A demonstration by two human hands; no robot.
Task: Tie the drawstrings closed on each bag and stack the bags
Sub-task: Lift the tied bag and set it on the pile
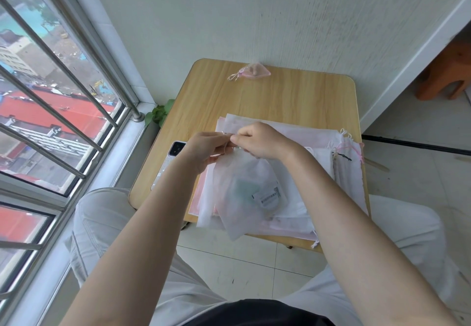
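Phone (168, 165) is lying at the worktop (280, 96) left edge, clear of the work. Left hand (206, 148) and right hand (260, 142) are each pinching the drawstring (227, 144), grips clamped, probably pulling the knot. Translucent bag (244, 193) is hanging over the flat bag pile (318, 152). Pink tied pouch (252, 71) is sitting far back, likely finished.

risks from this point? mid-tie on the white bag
1. Both hands pinch the thin drawstring at the white bag mouth; it could slip and leave the knot loose.
2. The bag pile overhangs the table's near edge; tugging may drag bags onto the floor.
3. The phone lies at the left edge beside the left hand; an elbow nudge could knock it off.
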